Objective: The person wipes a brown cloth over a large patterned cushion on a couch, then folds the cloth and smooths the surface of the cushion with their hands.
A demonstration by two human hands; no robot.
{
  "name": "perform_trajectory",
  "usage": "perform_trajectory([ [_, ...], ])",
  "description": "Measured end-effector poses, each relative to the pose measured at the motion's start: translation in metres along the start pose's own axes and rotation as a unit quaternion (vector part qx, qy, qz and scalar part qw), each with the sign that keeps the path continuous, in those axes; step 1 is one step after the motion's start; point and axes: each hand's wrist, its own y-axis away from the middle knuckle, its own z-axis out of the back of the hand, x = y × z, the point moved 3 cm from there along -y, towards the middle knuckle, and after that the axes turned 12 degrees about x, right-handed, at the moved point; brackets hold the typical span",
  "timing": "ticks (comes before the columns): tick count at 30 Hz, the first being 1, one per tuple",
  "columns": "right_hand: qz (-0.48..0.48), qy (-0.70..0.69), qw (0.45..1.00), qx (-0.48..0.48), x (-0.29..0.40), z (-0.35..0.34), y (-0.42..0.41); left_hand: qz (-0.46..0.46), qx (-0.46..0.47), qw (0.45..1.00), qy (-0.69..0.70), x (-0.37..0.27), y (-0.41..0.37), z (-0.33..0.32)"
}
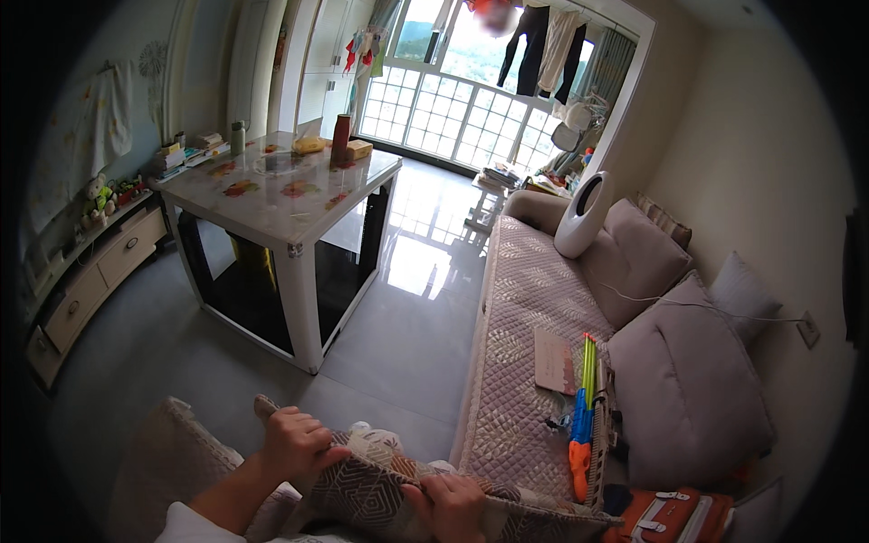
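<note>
A patterned fabric cushion or cover (pixel 366 489), brown and beige with geometric shapes, spans the bottom of the view. Near its left upper corner, my left hand (pixel 299 438) grips its edge. My right hand (pixel 451 506) holds the same edge farther right, fingers curled over the top. The fabric's right end reaches the seat of a sofa with a quilted cover (pixel 516 298). To the left of my left arm is a pale quilted piece (pixel 183 441). The fabric's lower part is cut off by the frame.
On the sofa lie a blue and orange toy gun (pixel 581 421), a pinkish board (pixel 553 361), large cushions (pixel 686 373), an orange bag (pixel 658 516) and a white oval appliance (pixel 584 217) with a cord. A square table (pixel 271 197) stands left, beyond it a low cabinet (pixel 102 271).
</note>
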Motion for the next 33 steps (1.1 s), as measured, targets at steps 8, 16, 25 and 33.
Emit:
perform_trajectory([
  [8, -0.028, 0.039, 0.998, -0.029, -0.011, 0.006, 0.003, -0.043, 0.059, 0.997, -0.034, -0.039, -0.04, 0.005],
  [16, -0.035, 0.081, 0.995, -0.056, -0.018, 0.038, 0.02, -0.159, 0.119, 0.979, 0.053, -0.122, -0.072, -0.026],
  [25, -0.121, 0.211, 0.966, -0.083, -0.072, 0.051, 0.074, -0.147, 0.23, 0.954, 0.124, -0.126, -0.064, -0.047],
  [33, -0.133, 0.21, 0.964, -0.088, -0.07, 0.05, 0.064, -0.221, 0.135, 0.963, 0.081, -0.171, -0.088, -0.047],
])
